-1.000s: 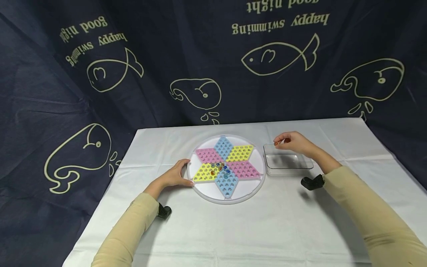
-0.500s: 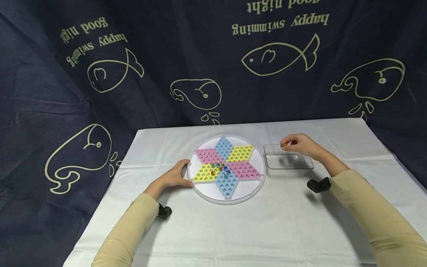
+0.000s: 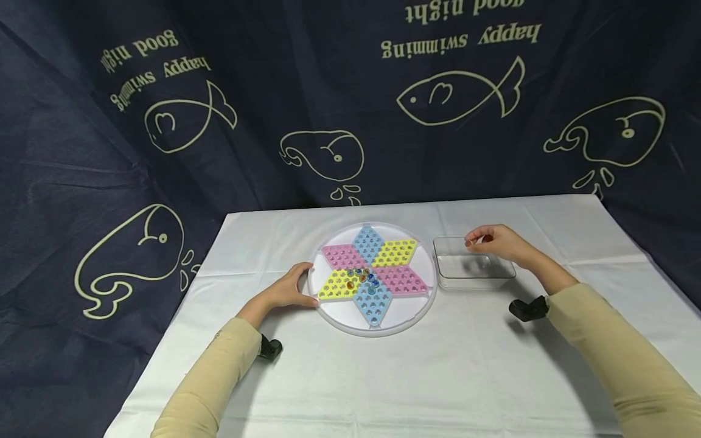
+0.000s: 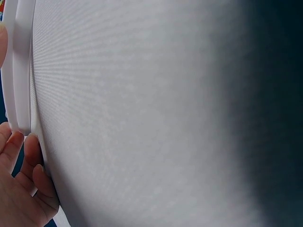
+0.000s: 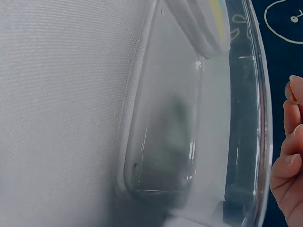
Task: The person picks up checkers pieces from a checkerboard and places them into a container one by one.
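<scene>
A round white Chinese checkers board (image 3: pixel 405 313) with a pink, yellow and blue star lies on the table. Several glass marbles (image 3: pixel 371 277) sit in holes near its centre and on the near-left points. My left hand (image 3: pixel 286 289) rests at the board's left rim, thumb and fingers spread apart along the edge; in the left wrist view its fingertips (image 4: pixel 32 142) are right at the white rim. Thumb and fingers of my right hand (image 3: pixel 501 242) pinch a reddish-orange marble (image 3: pixel 468 243) above a clear rectangular container (image 3: pixel 475 282). Inside the container, the right wrist view shows no marbles.
The container stands close against the board's right side. A white cloth (image 3: pixel 416 383) covers the table. Behind its far edge hangs a dark blue curtain (image 3: pixel 263 67) with whale and fish drawings. Black wrist cameras (image 3: pixel 529 309) stick out below both wrists.
My right hand has moved to the right and slightly down over the container, still pinching the marble. The left hand and the board have stayed in place.
</scene>
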A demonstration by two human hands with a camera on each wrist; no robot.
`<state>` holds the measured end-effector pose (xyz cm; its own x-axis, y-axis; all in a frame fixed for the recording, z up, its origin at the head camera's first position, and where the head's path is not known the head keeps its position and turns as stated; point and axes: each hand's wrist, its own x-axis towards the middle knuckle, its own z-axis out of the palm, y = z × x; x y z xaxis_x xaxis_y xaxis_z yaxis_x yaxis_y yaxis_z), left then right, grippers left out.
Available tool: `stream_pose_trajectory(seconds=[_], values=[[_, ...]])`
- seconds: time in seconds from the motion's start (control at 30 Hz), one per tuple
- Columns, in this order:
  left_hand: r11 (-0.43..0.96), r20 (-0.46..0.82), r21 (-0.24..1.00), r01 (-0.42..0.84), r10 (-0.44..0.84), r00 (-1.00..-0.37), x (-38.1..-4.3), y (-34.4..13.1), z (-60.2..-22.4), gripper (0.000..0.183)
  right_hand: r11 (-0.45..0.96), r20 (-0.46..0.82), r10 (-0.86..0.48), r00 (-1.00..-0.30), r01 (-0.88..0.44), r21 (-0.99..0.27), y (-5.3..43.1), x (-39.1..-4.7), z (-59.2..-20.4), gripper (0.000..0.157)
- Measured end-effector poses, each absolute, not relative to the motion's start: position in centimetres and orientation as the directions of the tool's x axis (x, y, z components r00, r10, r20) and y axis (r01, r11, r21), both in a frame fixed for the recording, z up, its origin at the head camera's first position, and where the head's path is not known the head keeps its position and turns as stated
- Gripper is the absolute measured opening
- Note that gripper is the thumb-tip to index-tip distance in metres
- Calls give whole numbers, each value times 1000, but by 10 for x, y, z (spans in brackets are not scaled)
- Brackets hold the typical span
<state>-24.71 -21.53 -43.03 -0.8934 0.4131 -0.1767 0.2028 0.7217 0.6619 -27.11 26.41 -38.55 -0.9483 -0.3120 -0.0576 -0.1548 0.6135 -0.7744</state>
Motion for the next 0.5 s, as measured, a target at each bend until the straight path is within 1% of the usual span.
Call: stream_pose_trajectory(seconds=[0.2,0.5], values=[[718,-176,665,206,419,-891,-248,-215,-431,97,620,-69,-290,-955,-133,-773,264,-269,-385,37],[718,-172,665,207,417,-892,-247,-216,-430,96,630,-57,-291,-955,-146,-763,260,-270,-382,38]])
